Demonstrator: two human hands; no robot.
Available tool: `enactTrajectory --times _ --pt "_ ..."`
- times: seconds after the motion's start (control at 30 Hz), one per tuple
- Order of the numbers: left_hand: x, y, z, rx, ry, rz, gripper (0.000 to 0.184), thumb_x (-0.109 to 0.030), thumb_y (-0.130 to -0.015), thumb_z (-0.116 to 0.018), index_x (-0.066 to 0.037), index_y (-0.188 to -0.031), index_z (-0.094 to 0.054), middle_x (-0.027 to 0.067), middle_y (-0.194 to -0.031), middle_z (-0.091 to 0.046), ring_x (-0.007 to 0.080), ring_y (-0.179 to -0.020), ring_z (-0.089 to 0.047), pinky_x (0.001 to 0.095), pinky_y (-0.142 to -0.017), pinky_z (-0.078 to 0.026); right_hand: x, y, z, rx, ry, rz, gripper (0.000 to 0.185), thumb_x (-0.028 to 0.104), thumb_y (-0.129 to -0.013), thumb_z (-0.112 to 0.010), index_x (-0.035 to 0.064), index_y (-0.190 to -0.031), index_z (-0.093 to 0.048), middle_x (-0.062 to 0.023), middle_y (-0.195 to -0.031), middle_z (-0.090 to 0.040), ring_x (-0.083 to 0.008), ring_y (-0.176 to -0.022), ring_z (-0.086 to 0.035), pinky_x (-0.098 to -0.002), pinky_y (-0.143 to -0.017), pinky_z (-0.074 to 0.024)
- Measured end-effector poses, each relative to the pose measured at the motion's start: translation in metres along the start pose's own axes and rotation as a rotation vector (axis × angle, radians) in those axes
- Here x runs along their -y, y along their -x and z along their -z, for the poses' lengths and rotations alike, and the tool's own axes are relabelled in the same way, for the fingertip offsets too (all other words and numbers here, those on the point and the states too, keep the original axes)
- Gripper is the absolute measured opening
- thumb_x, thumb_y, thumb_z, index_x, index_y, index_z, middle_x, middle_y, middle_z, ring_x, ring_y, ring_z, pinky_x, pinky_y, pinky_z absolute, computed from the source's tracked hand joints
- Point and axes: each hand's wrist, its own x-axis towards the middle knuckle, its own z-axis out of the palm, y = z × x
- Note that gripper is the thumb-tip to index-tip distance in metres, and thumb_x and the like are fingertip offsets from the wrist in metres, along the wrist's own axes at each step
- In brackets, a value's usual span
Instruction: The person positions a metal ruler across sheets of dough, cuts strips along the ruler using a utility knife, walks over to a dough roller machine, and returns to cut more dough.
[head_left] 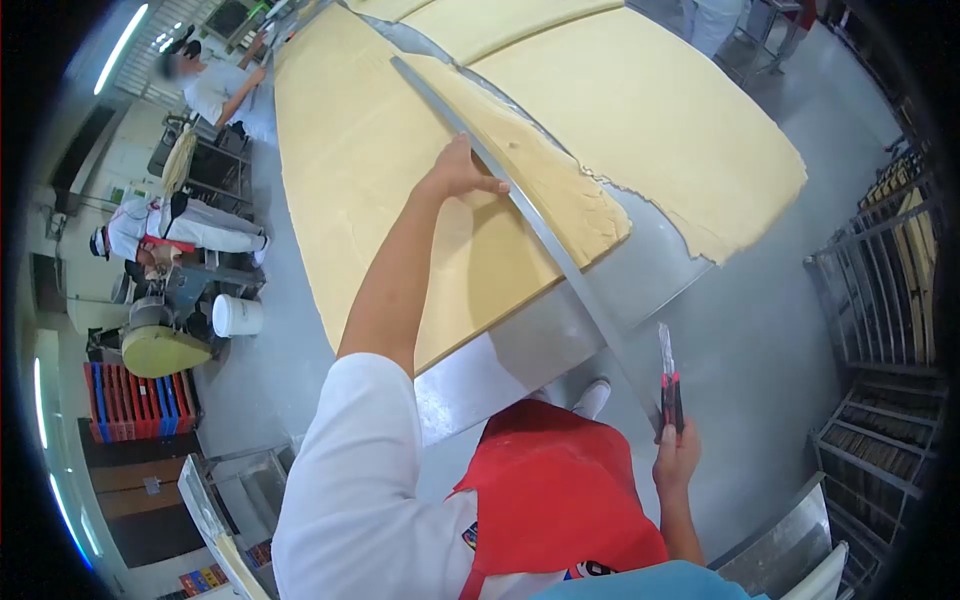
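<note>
A long metal straightedge lies slantwise over a large pale yellow dough sheet on the metal table. Its near end juts past the table edge to my right hand. My left hand grips the straightedge at mid-length, thumb apart from the fingers. In my right hand is a utility knife, black and red, blade pointing up and away from the dough. Whether those fingers also hold the straightedge's end, I cannot tell. Right of the straightedge lies a dough strip with a ragged edge.
Another dough sheet lies across the table, its torn edge near the strip. Metal racks stand at the right. At the left are a white bucket, stacked red and blue trays and two people by equipment.
</note>
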Motion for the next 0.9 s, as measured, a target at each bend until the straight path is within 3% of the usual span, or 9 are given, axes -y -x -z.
enactTrajectory --times 0.17,0.27,0.33,0.57,0.63,0.9 --pt "0.006 0.027 0.002 0.031 0.119 -0.129 0.145 -0.058 -0.050 -0.097 0.013 -0.153 -0.024 0.0318 -0.156 -0.034 0.0433 -0.148 -0.030 0.0431 -0.125 -0.025 -0.002 0.023 0.007 0.036 0.067 -0.067 0.032 0.029 -0.100 -0.056 -0.0011 -0.107 -0.063 -0.0106 -0.073 -0.066 -0.0216 -0.065 -0.065 -0.0360 -0.065 -0.0513" --pt "0.035 0.020 -0.016 -0.050 0.131 -0.142 0.148 -0.058 -0.049 -0.098 0.014 -0.154 -0.022 0.0325 -0.157 -0.030 0.0441 -0.150 -0.026 0.0435 -0.126 -0.023 -0.010 0.029 0.000 0.006 -0.005 -0.067 0.034 0.030 -0.100 -0.057 -0.0016 -0.110 -0.063 -0.0108 -0.073 -0.066 -0.0204 -0.065 -0.065 -0.0358 -0.064 -0.0518" --pt "0.041 0.019 -0.019 -0.051 0.118 -0.122 0.148 -0.058 -0.049 -0.098 0.014 -0.154 -0.021 0.0324 -0.158 -0.028 0.0437 -0.150 -0.025 0.0435 -0.126 -0.022 -0.002 0.031 -0.001 0.001 -0.007 -0.107 0.044 0.040 -0.103 -0.055 -0.0030 -0.111 -0.063 -0.0082 -0.074 -0.065 -0.0167 -0.068 -0.064 -0.0320 -0.064 -0.0499" --pt "0.043 0.013 -0.012 0.009 0.117 -0.093 0.149 -0.059 -0.052 -0.096 0.013 -0.155 -0.018 0.0326 -0.163 -0.020 0.0427 -0.154 -0.016 0.0430 -0.128 -0.017 0.003 0.029 -0.008 0.018 0.031 -0.067 0.043 0.038 -0.103 -0.055 -0.0034 -0.112 -0.062 -0.0089 -0.075 -0.066 -0.0173 -0.068 -0.064 -0.0324 -0.064 -0.0500" --pt "0.044 0.011 -0.011 0.020 0.080 -0.083 0.149 -0.060 -0.052 -0.096 0.013 -0.156 -0.018 0.0322 -0.164 -0.019 0.0421 -0.155 -0.015 0.0433 -0.128 -0.015 0.003 0.028 -0.011 -0.009 0.041 -0.055 0.032 0.031 -0.100 -0.056 0.0004 -0.109 -0.063 -0.0111 -0.071 -0.065 -0.0245 -0.064 -0.066 -0.0378 -0.062 -0.0513" --pt "0.032 0.021 -0.008 0.034 -0.031 -0.029 0.150 -0.064 -0.054 -0.093 0.010 -0.158 -0.015 0.0305 -0.166 -0.015 0.0390 -0.157 -0.008 0.0448 -0.128 -0.011 0.000 0.030 -0.009 -0.034 0.095 -0.066 0.033 0.032 -0.100 -0.056 0.0006 -0.109 -0.064 -0.0109 -0.071 -0.065 -0.0251 -0.064 -0.066 -0.0385 -0.063 -0.0513"
